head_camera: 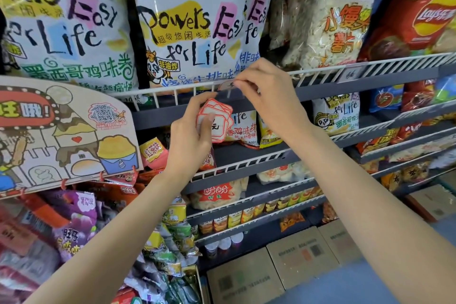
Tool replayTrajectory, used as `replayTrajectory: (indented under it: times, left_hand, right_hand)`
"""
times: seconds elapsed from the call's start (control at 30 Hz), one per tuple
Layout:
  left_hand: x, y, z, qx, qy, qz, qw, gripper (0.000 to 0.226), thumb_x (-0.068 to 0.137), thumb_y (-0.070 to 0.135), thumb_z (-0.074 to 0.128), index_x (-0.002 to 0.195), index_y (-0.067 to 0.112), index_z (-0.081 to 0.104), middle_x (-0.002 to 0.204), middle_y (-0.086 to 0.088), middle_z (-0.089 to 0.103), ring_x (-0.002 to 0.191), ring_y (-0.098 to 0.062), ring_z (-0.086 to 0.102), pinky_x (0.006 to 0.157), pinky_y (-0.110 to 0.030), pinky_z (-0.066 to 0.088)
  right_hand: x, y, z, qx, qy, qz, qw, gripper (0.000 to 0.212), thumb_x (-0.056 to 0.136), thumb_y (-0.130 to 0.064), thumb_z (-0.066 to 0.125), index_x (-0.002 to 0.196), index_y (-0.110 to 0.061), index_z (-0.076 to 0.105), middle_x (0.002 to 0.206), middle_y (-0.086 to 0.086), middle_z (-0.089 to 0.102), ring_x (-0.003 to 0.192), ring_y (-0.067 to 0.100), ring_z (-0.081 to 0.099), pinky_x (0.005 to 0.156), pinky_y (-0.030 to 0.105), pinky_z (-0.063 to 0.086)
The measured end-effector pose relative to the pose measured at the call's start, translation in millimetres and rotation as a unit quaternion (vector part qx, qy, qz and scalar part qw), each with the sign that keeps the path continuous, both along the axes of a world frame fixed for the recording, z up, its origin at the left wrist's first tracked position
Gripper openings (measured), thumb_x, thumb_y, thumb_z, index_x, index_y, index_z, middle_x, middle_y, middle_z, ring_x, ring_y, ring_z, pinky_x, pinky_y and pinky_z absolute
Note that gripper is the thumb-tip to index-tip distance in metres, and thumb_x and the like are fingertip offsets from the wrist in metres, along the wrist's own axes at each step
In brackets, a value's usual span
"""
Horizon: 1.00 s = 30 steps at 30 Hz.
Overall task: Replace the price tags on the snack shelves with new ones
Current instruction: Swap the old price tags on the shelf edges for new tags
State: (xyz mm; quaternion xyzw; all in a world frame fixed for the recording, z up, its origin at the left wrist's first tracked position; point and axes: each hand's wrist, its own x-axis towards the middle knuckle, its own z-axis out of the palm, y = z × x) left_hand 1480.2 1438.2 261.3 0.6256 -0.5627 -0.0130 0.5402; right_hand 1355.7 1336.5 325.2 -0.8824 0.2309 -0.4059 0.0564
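Pinching a price tag at the wire shelf rail, the right hand seems mid-swap, while the left hand grips the tag stack; seating it squarely probably comes next.

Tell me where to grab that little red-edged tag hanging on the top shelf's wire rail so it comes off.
Pinch the tag on the rail by its free lower edge, coming from the front and slightly right, as the right hand is doing. It lies flat against the white wire rail, so only the edges give fingers any purchase. The left hand is busy holding the stack of tags.
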Motion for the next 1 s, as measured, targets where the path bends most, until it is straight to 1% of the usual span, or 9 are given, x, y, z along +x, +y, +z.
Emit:
replayTrajectory:
  times: [0.13, 0.23, 0.3, 0.4, 0.47, 0.53, 0.63, 0.83, 1.0]
  left_hand:
    - [0.2, -0.3, -0.8, -0.003, -0.008, -0.002, 1.0, 0.033, 0.096, 0.01, 0.046, 0.127, 0.021, 0.048, 0.068, -0.025, 0.058, 0.044, -0.019, 0.039, 0.041, -0.015, 0.023]
    - [0.8, -0.4, -1.9, -0.009, -0.015, 0.001, 1.0, 0.032, 0.097, 0.012, 0.046, 0.128, 0.02, 0.048, 0.069, -0.026, 0.059, 0.051, -0.027, 0.041, 0.042, -0.018, 0.023]
    - [0.7, -0.4, -2.1, -0.009, -0.019, 0.003, 1.0, 0.032, 0.097, 0.014, 0.046, 0.128, 0.02, 0.048, 0.07, -0.026, 0.059, 0.05, -0.027, 0.04, 0.042, -0.019, 0.024]
    - [1.1, -1.4, -2.3, -0.009, -0.02, 0.006, 1.0, 0.032, 0.096, 0.013, 0.046, 0.128, 0.02, 0.048, 0.067, -0.024, 0.058, 0.047, -0.02, 0.038, 0.042, -0.019, 0.023]
    - [1.1, -1.4, -1.6, -0.008, -0.015, 0.006, 1.0, 0.031, 0.097, 0.013, 0.046, 0.127, 0.02, 0.049, 0.064, -0.024, 0.057, 0.048, -0.023, 0.038, 0.043, -0.019, 0.023]
    - [0.6, -0.3, 0.0, -0.008, -0.01, 0.005, 1.0, 0.032, 0.096, 0.012, 0.046, 0.127, 0.021, 0.049, 0.059, -0.022, 0.053, 0.049, -0.026, 0.038, 0.042, -0.019, 0.023]
    - [0.3, 0.0, 0.8, -0.005, -0.008, 0.011, 1.0, 0.034, 0.096, 0.01, 0.047, 0.128, 0.02, 0.049, 0.051, -0.016, 0.045, 0.044, -0.017, 0.036, 0.04, -0.015, 0.022]
    - [1.5, 1.5, 2.3, 0.002, -0.014, 0.022, 1.0, 0.037, 0.096, 0.009, 0.047, 0.13, 0.022, 0.048, 0.045, 0.004, 0.035, 0.041, -0.013, 0.037, 0.039, -0.014, 0.02]
    - [2.6, 2.0, 3.0, 0.012, -0.019, 0.009, 1.0, 0.041, 0.096, 0.009, 0.047, 0.134, 0.024, 0.046, 0.048, -0.013, 0.046, 0.041, -0.019, 0.036, 0.039, -0.015, 0.021]
  right_hand:
    - [-2.8, 1.7, -0.9, -0.067, 0.023, -0.033, 0.997, 0.014, 0.09, -0.009, 0.054, 0.099, -0.004, 0.064, 0.09, 0.009, 0.064, 0.085, 0.025, 0.057, 0.071, 0.036, 0.048]
    - [-1.5, 1.4, -2.8, -0.133, 0.025, -0.068, 0.988, 0.005, 0.085, -0.006, 0.058, 0.089, -0.007, 0.061, 0.078, 0.006, 0.065, 0.072, 0.026, 0.056, 0.063, 0.037, 0.045]
    - [0.6, 0.7, -6.3, -0.159, 0.023, -0.079, 0.984, 0.005, 0.081, -0.006, 0.063, 0.086, -0.008, 0.064, 0.077, 0.006, 0.065, 0.072, 0.027, 0.056, 0.061, 0.037, 0.044]
    - [2.4, 3.1, -13.9, -0.15, 0.001, -0.077, 0.986, 0.014, 0.077, -0.003, 0.069, 0.09, -0.006, 0.068, 0.089, 0.009, 0.063, 0.079, 0.026, 0.057, 0.061, 0.033, 0.045]
    - [3.0, 5.4, -16.5, -0.138, -0.011, -0.08, 0.987, 0.015, 0.078, -0.003, 0.068, 0.093, -0.006, 0.069, 0.093, 0.009, 0.062, 0.081, 0.024, 0.057, 0.058, 0.03, 0.044]
    - [4.1, 6.4, -17.6, -0.148, -0.021, -0.089, 0.985, 0.015, 0.077, -0.003, 0.069, 0.091, -0.006, 0.07, 0.091, 0.008, 0.063, 0.079, 0.024, 0.057, 0.057, 0.026, 0.042]
    - [4.8, 5.7, -19.8, -0.172, -0.032, -0.11, 0.978, 0.017, 0.074, -0.003, 0.071, 0.09, -0.009, 0.072, 0.086, 0.005, 0.064, 0.077, 0.022, 0.057, 0.057, 0.023, 0.04]
    - [5.6, 5.4, -18.7, -0.175, -0.025, -0.119, 0.977, 0.019, 0.074, 0.0, 0.067, 0.089, -0.012, 0.068, 0.082, 0.002, 0.064, 0.075, 0.02, 0.055, 0.052, 0.024, 0.038]
    - [5.1, 7.2, -21.5, -0.17, -0.023, -0.123, 0.977, 0.017, 0.077, -0.004, 0.067, 0.093, -0.011, 0.068, 0.088, 0.005, 0.062, 0.078, 0.019, 0.055, 0.047, 0.024, 0.039]
